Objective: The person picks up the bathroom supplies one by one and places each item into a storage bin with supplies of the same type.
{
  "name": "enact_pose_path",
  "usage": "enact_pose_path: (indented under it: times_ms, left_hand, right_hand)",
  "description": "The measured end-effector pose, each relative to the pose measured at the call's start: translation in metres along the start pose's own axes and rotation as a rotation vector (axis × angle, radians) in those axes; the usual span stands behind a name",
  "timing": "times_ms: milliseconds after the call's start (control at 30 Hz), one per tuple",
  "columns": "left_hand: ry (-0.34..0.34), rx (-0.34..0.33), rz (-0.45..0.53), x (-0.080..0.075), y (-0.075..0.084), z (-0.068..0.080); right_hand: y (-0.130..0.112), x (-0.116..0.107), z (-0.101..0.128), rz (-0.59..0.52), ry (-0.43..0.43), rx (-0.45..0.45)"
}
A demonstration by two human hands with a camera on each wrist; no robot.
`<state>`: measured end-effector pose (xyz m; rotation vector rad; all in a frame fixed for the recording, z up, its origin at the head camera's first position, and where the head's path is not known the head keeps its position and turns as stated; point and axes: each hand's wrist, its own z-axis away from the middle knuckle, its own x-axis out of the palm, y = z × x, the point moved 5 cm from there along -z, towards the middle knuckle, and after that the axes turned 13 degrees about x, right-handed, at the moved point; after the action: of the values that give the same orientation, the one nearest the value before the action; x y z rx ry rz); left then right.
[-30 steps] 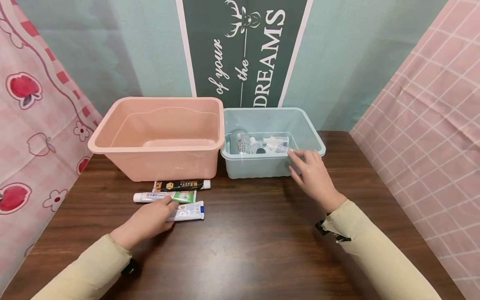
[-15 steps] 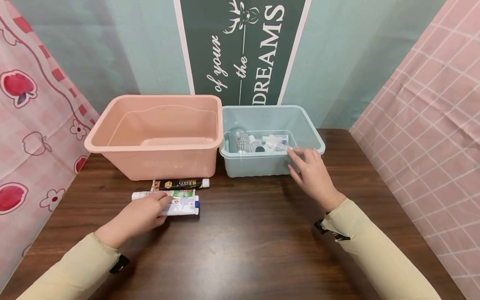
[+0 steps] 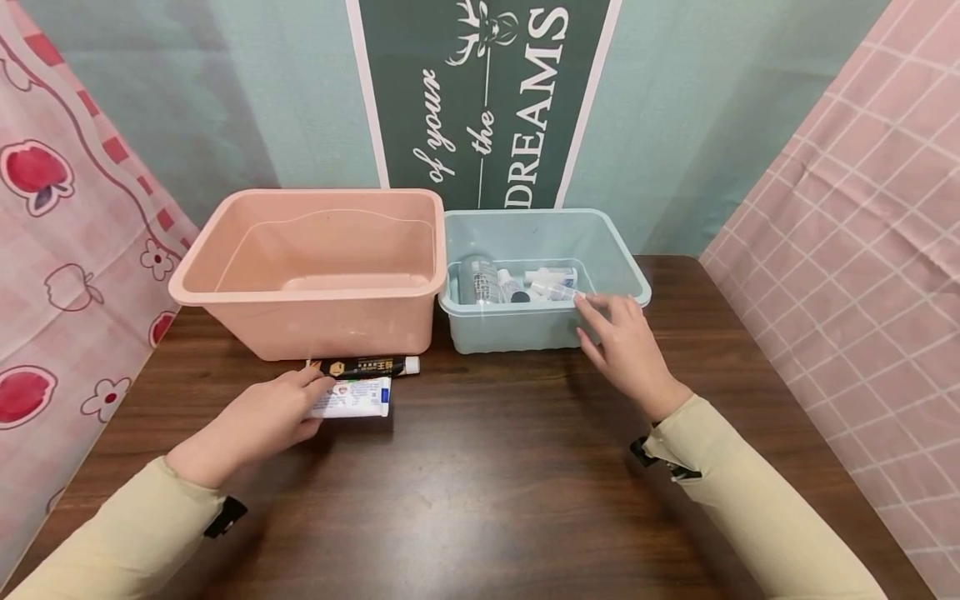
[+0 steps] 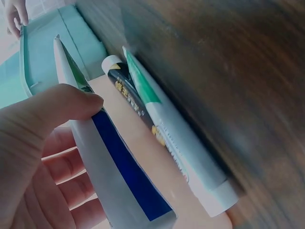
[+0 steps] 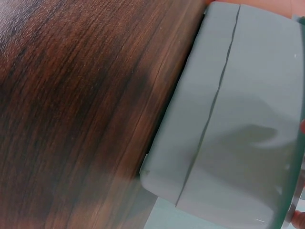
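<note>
Pinching a white toothpaste tube with a blue band (image 3: pixel 351 398) between thumb and fingers, my left hand (image 3: pixel 258 421) holds it just above the dark wooden table (image 3: pixel 487 483), at about 8 o'clock in the head view. The left wrist view shows my thumb lying over the tube's flat face, with my fingers curled beneath it.

Just beyond that tube, toward 12 o'clock, a black toothpaste tube (image 3: pixel 366 366) lies on the table, and a white-and-green tube (image 4: pixel 177 135) rests against it — both close beside the front wall of the pink bin (image 3: pixel 225 250).

Immediately to the right of the pink bin stands a light blue bin (image 3: pixel 525 329), their rims almost meeting. Small clear bottles (image 3: pixel 480 282) and vials lie inside it.

My right hand (image 3: pixel 628 354) is at about 3 o'clock — fingers relaxed and straight, their tips resting on the blue bin's front rim, grasping nothing.

Behind both bins hangs a dark green banner (image 3: pixel 480 92) with white lettering.
</note>
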<state>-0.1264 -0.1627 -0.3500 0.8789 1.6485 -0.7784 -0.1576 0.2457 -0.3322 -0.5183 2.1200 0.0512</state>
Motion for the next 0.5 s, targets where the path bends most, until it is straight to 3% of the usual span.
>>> enact_pose_path:
  times_ms: [233,500]
  left_hand:
    - [-0.027,-0.005,-0.018,-0.004,-0.004,-0.001]
    - [-0.002,0.033,-0.036,-0.015,-0.005,-0.004]
  right_hand:
    - [0.0,0.001,0.001,0.004,-0.003,-0.004]
    - [0.0,0.0,0.0,-0.002,-0.003,-0.001]
